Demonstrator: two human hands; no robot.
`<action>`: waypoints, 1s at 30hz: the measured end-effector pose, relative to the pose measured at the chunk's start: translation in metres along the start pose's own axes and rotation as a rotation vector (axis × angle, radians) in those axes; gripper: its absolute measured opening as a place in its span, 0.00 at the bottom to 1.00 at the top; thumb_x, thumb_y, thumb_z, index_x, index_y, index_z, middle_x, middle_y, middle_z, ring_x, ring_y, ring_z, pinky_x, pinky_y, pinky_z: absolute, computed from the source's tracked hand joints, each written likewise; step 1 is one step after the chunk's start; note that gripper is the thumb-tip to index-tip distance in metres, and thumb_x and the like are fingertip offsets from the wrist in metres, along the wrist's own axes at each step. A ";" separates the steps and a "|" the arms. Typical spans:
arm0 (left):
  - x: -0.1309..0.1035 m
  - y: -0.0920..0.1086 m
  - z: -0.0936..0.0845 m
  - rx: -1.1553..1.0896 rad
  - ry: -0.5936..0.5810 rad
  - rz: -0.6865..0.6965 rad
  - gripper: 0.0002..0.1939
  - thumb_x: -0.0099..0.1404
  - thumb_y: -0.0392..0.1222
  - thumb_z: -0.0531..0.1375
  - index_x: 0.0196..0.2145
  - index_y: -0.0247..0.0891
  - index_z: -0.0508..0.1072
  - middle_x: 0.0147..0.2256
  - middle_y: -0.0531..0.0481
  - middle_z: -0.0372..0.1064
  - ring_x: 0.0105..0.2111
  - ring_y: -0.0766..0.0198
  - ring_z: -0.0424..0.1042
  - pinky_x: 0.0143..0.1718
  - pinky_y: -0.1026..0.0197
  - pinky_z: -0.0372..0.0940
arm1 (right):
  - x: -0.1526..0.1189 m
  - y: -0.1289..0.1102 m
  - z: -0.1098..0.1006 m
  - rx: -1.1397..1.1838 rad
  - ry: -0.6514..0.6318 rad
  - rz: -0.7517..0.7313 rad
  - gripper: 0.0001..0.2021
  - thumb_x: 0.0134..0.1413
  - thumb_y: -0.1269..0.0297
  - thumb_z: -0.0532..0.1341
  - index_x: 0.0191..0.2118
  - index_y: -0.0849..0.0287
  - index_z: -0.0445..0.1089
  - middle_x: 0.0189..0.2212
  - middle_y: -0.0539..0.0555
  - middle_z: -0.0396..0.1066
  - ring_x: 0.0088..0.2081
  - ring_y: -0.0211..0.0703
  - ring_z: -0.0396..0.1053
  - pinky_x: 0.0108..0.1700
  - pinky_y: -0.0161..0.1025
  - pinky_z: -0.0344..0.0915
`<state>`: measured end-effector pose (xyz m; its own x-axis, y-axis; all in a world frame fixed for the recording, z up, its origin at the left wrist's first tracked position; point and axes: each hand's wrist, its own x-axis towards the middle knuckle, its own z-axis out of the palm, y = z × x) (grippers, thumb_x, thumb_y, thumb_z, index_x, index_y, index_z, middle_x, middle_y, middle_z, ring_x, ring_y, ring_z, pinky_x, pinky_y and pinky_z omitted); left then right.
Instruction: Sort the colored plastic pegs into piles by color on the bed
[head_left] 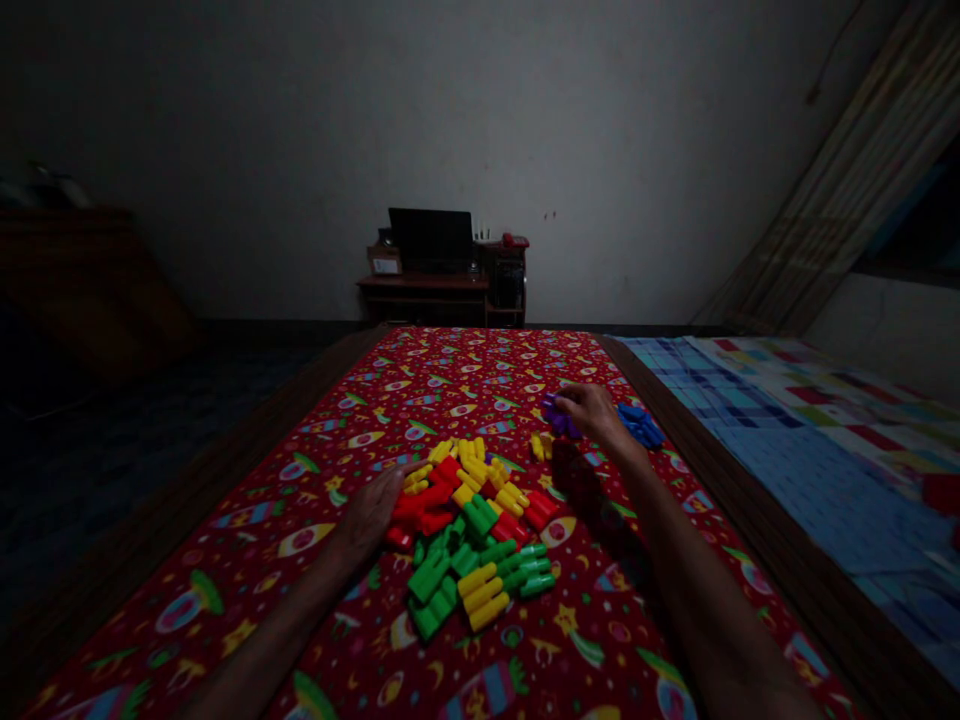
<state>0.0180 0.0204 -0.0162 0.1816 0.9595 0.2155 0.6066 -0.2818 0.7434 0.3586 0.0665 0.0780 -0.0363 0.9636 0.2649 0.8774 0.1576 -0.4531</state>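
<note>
On a red patterned cloth lies a heap of plastic blocks, with red blocks (427, 507), green blocks (433, 590) and yellow blocks (484, 597). My left hand (379, 503) rests against the heap's left side, fingers stretched out. Farther off to the right, my right hand (590, 408) has its fingers pinched at a small group of purple blocks (562, 420); its fingertips are at a purple block. Blue blocks (640, 426) lie just right of that hand. A few yellow blocks (541, 446) sit nearer, below the purple ones.
The red cloth (300, 600) covers a long surface with dark edges. Beyond its far end stands a desk (427, 283) with a monitor (431, 238). Blue and patchwork bedding (787, 450) spreads on the right. A wooden cabinet (82, 290) is at the left.
</note>
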 end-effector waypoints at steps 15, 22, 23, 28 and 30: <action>-0.001 0.002 -0.001 -0.007 0.004 -0.012 0.34 0.66 0.62 0.39 0.51 0.37 0.72 0.51 0.43 0.71 0.49 0.53 0.71 0.54 0.51 0.63 | -0.007 0.044 0.021 -0.423 -0.045 0.287 0.18 0.56 0.76 0.48 0.44 0.67 0.72 0.37 0.65 0.74 0.39 0.46 0.72 0.34 0.35 0.58; -0.004 0.008 -0.002 -0.030 0.004 -0.005 0.33 0.68 0.60 0.39 0.51 0.37 0.72 0.50 0.43 0.71 0.49 0.54 0.71 0.54 0.52 0.64 | -0.008 0.032 0.011 -0.458 -0.075 0.315 0.16 0.55 0.75 0.50 0.44 0.65 0.73 0.42 0.68 0.73 0.43 0.52 0.72 0.36 0.37 0.60; -0.004 0.009 -0.002 -0.034 0.004 -0.001 0.33 0.68 0.60 0.39 0.51 0.37 0.72 0.50 0.43 0.71 0.50 0.54 0.70 0.54 0.52 0.63 | -0.007 0.030 0.009 -0.454 -0.069 0.312 0.16 0.55 0.75 0.50 0.43 0.65 0.73 0.41 0.68 0.73 0.43 0.52 0.72 0.36 0.37 0.60; -0.005 0.015 -0.002 -0.049 -0.017 -0.018 0.33 0.68 0.59 0.38 0.52 0.36 0.70 0.50 0.43 0.71 0.50 0.53 0.70 0.56 0.49 0.61 | -0.008 0.000 0.011 -0.339 -0.012 0.114 0.14 0.56 0.72 0.51 0.40 0.62 0.74 0.36 0.63 0.75 0.38 0.47 0.71 0.36 0.35 0.58; -0.006 0.016 -0.002 -0.051 -0.019 -0.024 0.34 0.68 0.60 0.38 0.52 0.35 0.71 0.49 0.42 0.72 0.49 0.53 0.70 0.56 0.48 0.62 | -0.011 -0.019 0.027 -0.197 -0.046 -0.070 0.14 0.57 0.70 0.51 0.40 0.61 0.74 0.34 0.59 0.75 0.36 0.43 0.70 0.36 0.34 0.58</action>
<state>0.0250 0.0103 -0.0043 0.1823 0.9656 0.1854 0.5706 -0.2574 0.7799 0.3297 0.0586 0.0609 -0.1182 0.9613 0.2488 0.9483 0.1836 -0.2589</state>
